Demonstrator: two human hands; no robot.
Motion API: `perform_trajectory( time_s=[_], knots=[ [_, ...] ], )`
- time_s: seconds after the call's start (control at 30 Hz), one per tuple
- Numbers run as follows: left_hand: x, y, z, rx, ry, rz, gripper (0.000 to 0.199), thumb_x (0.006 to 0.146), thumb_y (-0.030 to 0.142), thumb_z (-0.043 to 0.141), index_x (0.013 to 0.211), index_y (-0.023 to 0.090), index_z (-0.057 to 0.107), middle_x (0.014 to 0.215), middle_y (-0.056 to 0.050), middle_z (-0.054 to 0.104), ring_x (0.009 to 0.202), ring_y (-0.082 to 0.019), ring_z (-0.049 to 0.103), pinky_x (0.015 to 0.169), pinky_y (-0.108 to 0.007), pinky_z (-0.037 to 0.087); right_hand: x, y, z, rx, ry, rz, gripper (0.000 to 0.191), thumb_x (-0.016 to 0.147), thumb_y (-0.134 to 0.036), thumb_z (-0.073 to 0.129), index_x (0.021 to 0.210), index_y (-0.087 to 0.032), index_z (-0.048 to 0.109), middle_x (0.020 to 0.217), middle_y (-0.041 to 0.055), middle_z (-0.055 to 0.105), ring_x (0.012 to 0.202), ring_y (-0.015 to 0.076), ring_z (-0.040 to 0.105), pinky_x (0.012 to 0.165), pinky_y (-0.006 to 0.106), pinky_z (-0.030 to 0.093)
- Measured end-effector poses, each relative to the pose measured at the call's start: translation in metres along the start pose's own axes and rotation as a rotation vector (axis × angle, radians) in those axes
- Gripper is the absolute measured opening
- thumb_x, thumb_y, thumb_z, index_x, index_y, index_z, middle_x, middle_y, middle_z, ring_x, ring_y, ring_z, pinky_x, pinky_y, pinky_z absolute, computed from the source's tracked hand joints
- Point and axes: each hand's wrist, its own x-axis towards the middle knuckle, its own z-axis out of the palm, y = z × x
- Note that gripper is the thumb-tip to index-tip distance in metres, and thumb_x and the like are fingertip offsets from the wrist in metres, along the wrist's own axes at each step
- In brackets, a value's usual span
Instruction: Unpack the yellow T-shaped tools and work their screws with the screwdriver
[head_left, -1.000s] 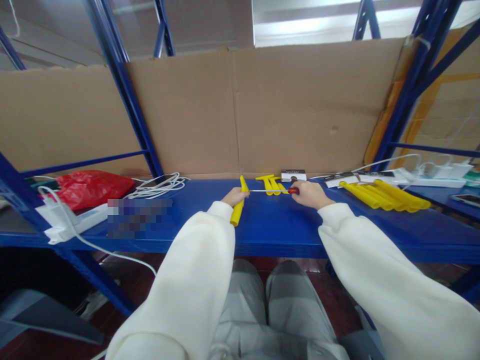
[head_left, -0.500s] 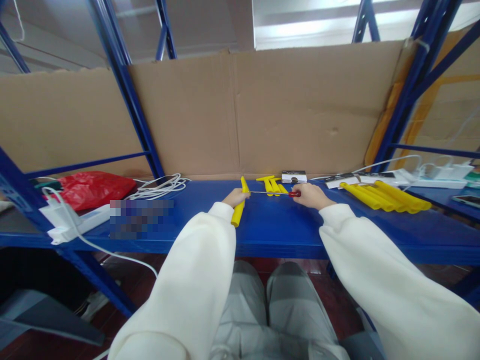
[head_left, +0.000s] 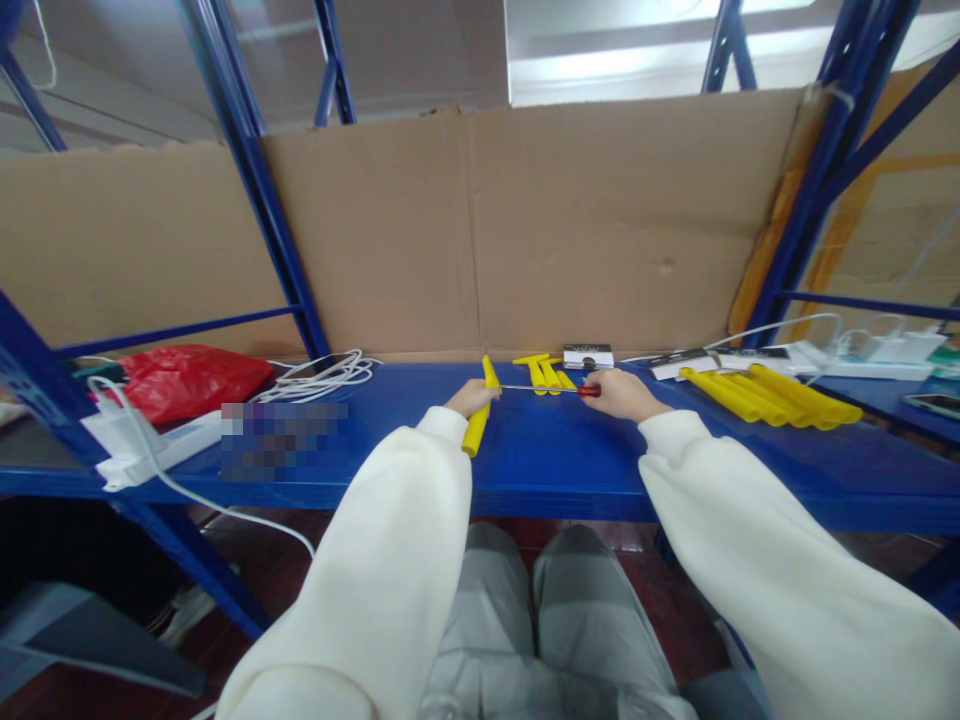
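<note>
My left hand (head_left: pixel 470 397) is closed around a yellow tube-like piece (head_left: pixel 475 432), which slants across the blue tabletop (head_left: pixel 555 460). Fingers of my right hand (head_left: pixel 621 394) wrap the red handle of a screwdriver (head_left: pixel 589 391). Its thin metal shaft runs left, level, to the yellow piece beside my left fingers; the exact contact at the tip is too small to make out. Just behind the shaft lie several yellow T-shaped pieces (head_left: pixel 541 374), partly overlapping. A small black-and-white box (head_left: pixel 588 356) stands against the cardboard behind them.
Several yellow tubes (head_left: pixel 780 397) lie at the right, before white strips and a power strip (head_left: pixel 877 367). On the left are a red plastic bag (head_left: pixel 196 382), a coiled white cable (head_left: pixel 330 375) and another power strip (head_left: pixel 180 440). Cardboard (head_left: pixel 600 220) walls the back between blue posts.
Both hands keep the same hold and almost the same place. The whole view has shifted very slightly; no object has visibly moved on the table.
</note>
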Motion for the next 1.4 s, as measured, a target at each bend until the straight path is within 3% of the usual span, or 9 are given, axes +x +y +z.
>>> perform_trajectory(
  time_s=[0.47,0.9,1.17,1.4],
  knots=[
    [0.0067,-0.0064,-0.0003,-0.006,-0.003,0.025,0.013,0.079,0.008,0.056,0.07,0.014,0.064,0.048,0.004,0.051,0.044,-0.012,0.049,0.052,-0.023,0.041,-0.0023,-0.0015,-0.0017,-0.069,0.027,-0.008,0.023,0.091,-0.028,0.054,0.106,-0.02,0.07,0.103,0.0118,0.075,0.095,0.026,0.07,0.076,0.03,0.046],
    [0.0021,-0.0021,-0.0004,0.011,0.0,0.018,0.013,0.078,0.008,0.055,0.07,0.014,0.062,0.048,0.004,0.049,0.042,-0.011,0.045,0.048,-0.022,0.037,-0.0065,-0.0076,-0.0056,-0.103,0.009,-0.046,0.039,0.095,-0.043,0.048,0.109,-0.016,0.072,0.106,0.0146,0.075,0.098,0.0288,0.071,0.082,0.032,0.049],
    [0.0028,-0.0027,-0.0008,0.014,-0.003,0.023,0.011,0.078,0.008,0.056,0.072,0.014,0.063,0.047,0.004,0.05,0.042,-0.011,0.046,0.048,-0.023,0.037,-0.0071,-0.007,-0.0057,-0.076,0.062,-0.055,0.031,0.095,-0.041,0.052,0.107,-0.018,0.069,0.106,0.0155,0.074,0.099,0.0293,0.07,0.08,0.033,0.048],
    [0.0037,-0.0037,0.0001,-0.02,0.0,0.003,0.014,0.078,0.006,0.055,0.069,0.015,0.061,0.046,0.004,0.049,0.043,-0.012,0.047,0.049,-0.023,0.039,-0.0068,-0.0077,-0.0062,-0.101,0.005,-0.016,0.03,0.094,-0.044,0.057,0.109,-0.02,0.065,0.098,0.0128,0.075,0.094,0.0279,0.07,0.076,0.032,0.047]
  ],
)
